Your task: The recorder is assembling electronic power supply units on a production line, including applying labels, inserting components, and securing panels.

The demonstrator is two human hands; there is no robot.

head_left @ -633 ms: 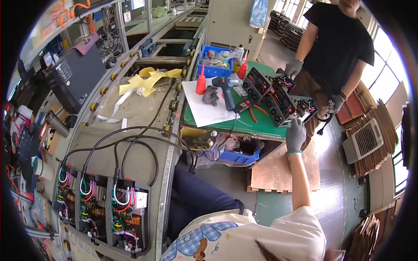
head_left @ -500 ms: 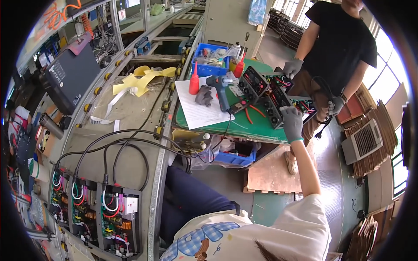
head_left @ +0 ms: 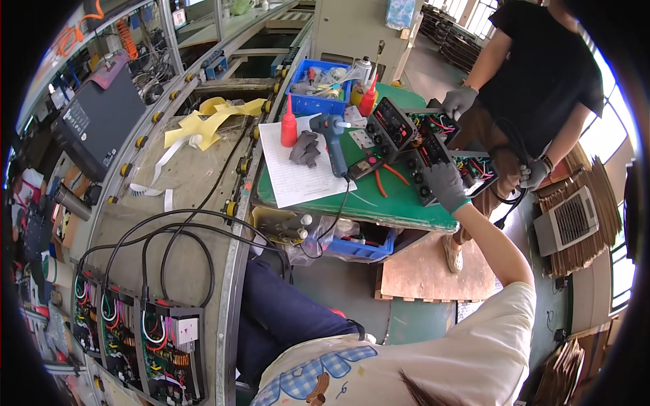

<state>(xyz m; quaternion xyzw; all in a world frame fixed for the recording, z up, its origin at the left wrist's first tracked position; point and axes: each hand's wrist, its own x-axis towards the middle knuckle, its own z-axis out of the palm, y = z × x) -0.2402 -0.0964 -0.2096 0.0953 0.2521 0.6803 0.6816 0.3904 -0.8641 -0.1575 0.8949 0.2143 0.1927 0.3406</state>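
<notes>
My right hand (head_left: 448,189), in a grey glove, has its fingers closed over the front panel of an open black electronic unit (head_left: 432,149), with knobs on that panel and coloured wires inside. The unit lies at the right edge of a green-topped table. Beside it stands a second black unit (head_left: 393,128) with a similar panel. Across the table, a co-worker's gloved hand (head_left: 460,101) is at the far end of the units; their other gloved hand (head_left: 535,174) holds a black cable (head_left: 518,145). My left hand is out of view.
On the green table (head_left: 420,215) are orange-handled pliers (head_left: 382,184), a blue glue gun (head_left: 333,142), red bottles (head_left: 289,125), a paper sheet (head_left: 284,183) and a blue bin (head_left: 315,103). Several wired units (head_left: 172,338) with looping black cables sit on the line at left.
The view has shifted slightly, so the table sits farther left. My right hand stays on the unit's panel, while my forearm and elbow have swung outward to the right.
</notes>
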